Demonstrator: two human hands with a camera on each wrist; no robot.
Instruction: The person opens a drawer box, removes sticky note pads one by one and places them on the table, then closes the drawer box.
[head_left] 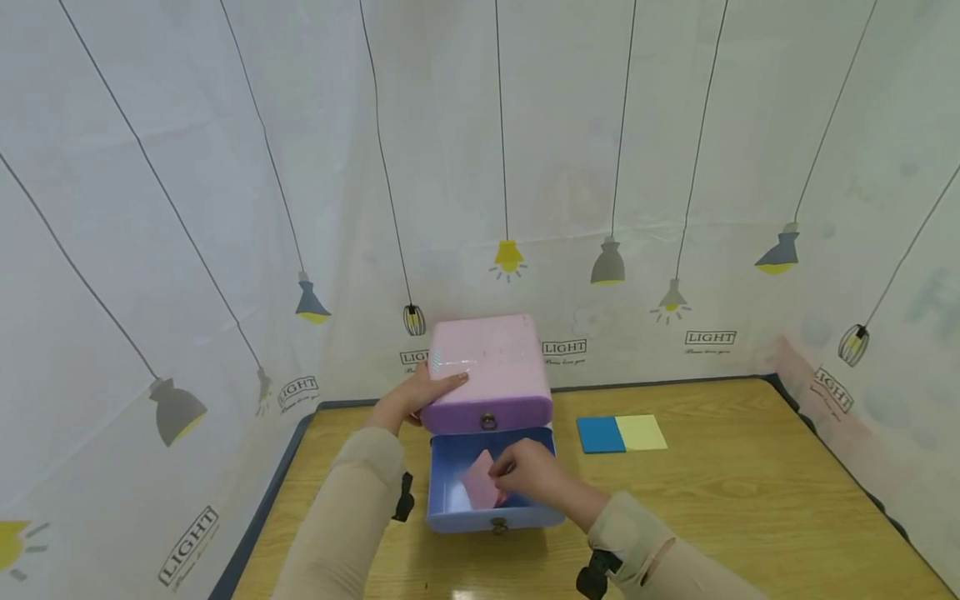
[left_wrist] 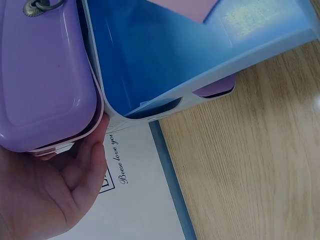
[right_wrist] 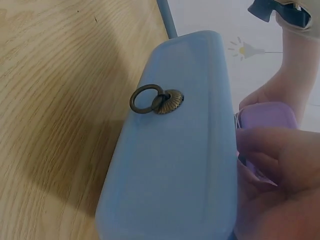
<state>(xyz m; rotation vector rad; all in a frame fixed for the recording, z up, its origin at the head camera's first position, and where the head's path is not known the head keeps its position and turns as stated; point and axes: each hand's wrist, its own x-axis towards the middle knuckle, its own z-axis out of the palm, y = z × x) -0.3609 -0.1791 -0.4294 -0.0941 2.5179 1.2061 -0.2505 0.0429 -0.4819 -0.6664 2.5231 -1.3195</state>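
A small two-tier drawer box has a pink top [head_left: 487, 354] and a purple upper drawer front [head_left: 517, 414]. Its lower blue drawer [head_left: 447, 475] is pulled out. My left hand [head_left: 422, 393] holds the box's left side, thumb on top; in the left wrist view its bent fingers [left_wrist: 92, 170] lie against the side near the purple drawer. Inside the blue drawer, my right hand [head_left: 528, 471] pinches a pink paper square [head_left: 477, 483] that stands tilted. In the right wrist view, the blue drawer's front [right_wrist: 170, 160] with its ring pull [right_wrist: 145, 98] hides the fingertips and paper.
To the right of the box, a blue note pad [head_left: 600, 435] and a pale yellow note pad [head_left: 641, 432] lie side by side on the wooden table [head_left: 720, 492]. Behind the box stands a white lamp-printed backdrop [head_left: 450, 167], which also rises along both table sides.
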